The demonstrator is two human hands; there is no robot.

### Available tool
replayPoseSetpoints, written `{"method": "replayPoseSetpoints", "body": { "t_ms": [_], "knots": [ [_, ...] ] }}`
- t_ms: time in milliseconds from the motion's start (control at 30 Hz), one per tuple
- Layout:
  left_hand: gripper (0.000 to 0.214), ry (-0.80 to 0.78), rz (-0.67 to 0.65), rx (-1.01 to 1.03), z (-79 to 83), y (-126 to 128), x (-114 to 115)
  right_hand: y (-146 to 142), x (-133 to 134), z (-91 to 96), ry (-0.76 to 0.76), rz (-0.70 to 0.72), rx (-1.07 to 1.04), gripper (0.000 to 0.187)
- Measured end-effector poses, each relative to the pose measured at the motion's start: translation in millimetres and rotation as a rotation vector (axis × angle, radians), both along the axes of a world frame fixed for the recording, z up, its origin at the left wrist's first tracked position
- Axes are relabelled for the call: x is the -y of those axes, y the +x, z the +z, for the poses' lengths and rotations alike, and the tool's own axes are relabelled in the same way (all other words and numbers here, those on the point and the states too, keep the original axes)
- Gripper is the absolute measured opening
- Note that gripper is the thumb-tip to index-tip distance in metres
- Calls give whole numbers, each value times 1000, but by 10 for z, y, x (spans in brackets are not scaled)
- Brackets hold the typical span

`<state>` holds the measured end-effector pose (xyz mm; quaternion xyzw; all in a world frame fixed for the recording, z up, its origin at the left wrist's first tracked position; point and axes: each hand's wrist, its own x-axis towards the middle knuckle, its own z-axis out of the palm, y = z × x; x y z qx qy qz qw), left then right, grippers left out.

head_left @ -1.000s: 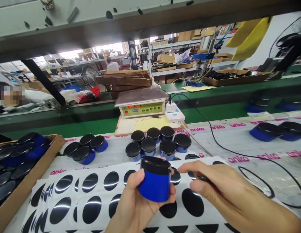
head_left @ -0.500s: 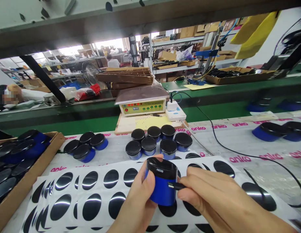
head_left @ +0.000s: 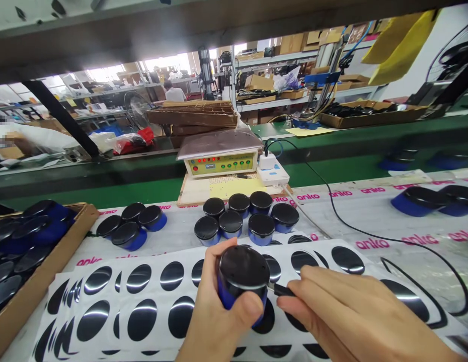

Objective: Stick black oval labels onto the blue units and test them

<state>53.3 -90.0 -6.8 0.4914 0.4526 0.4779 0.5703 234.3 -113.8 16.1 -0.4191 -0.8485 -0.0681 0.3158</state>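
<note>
Factory hall behind, green conveyor running across. Our worktop carries white sticker sheets with black ovals, a cardboard box of blue units at left, a tester box at the back, and seven small speakers grouped just before it. Our left hand has its fingers wrapped round a blue speaker, held over the sheets, black top facing us. Our right hand pinches a black plug touching the speaker's side.

Left hand, near centre, curled in a grasp, thumb across; right hand beside it, fingertips pinched together.
</note>
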Motion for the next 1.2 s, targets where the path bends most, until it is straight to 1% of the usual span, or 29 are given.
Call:
{"method": "replayPoseSetpoints", "body": {
  "t_ms": [67,133,167,233,300,333,367,433,500,533,600,633,733,800,933,1067,1100,1133,1167,1200],
  "knots": [
    [85,49,38,-134,-45,-17,39,-2,10,-43,25,-14,26,32],
    [83,155,65,-274,-104,-53,50,-6,13,-83,8,-22,22,29],
    [80,255,68,-351,-130,-77,40,-7,11,-103,-44,-18,9,28],
    [75,543,53,-518,-153,-123,-8,-9,-2,-141,-235,4,-52,25],
    [70,849,38,-688,-123,-153,-69,-13,-16,-184,-436,45,-150,23],
    [68,985,39,-771,-91,-157,-95,-17,-21,-206,-495,60,-203,22],
    [65,1107,53,-841,-54,-154,-114,-22,-23,-228,-508,73,-253,21],
    [50,1309,94,-903,17,-129,-133,-36,-20,-269,-449,92,-344,19],
    [34,1454,123,-861,63,-92,-134,-49,-10,-302,-381,98,-398,18],
    [32,1501,138,-834,76,-78,-133,-54,-5,-316,-355,102,-409,18],
    [29,1537,145,-817,97,-70,-133,-59,5,-342,-318,89,-404,19],
    [26,1544,122,-835,110,-79,-135,-59,10,-355,-297,84,-395,18],
    [22,1541,-30,-928,175,-137,-137,-54,20,-397,-266,65,-363,18],
    [21,1578,-103,-970,225,-164,-137,-50,20,-427,-267,61,-353,17],
    [20,1539,-124,-941,259,-141,-167,-46,-3,-467,-295,76,-378,16],
    [20,1597,-128,-899,194,-123,-210,-32,-17,-427,-262,69,-416,21],
    [20,1579,-141,-898,175,-126,-212,-25,-13,-404,-261,65,-423,22],
    [21,1527,-154,-911,158,-127,-210,-17,-7,-380,-258,66,-435,24],
    [24,1452,-162,-930,147,-126,-208,-7,2,-360,-253,71,-442,26],
    [32,1384,-176,-949,143,-119,-208,7,13,-346,-237,74,-437,28]
  ]
}}
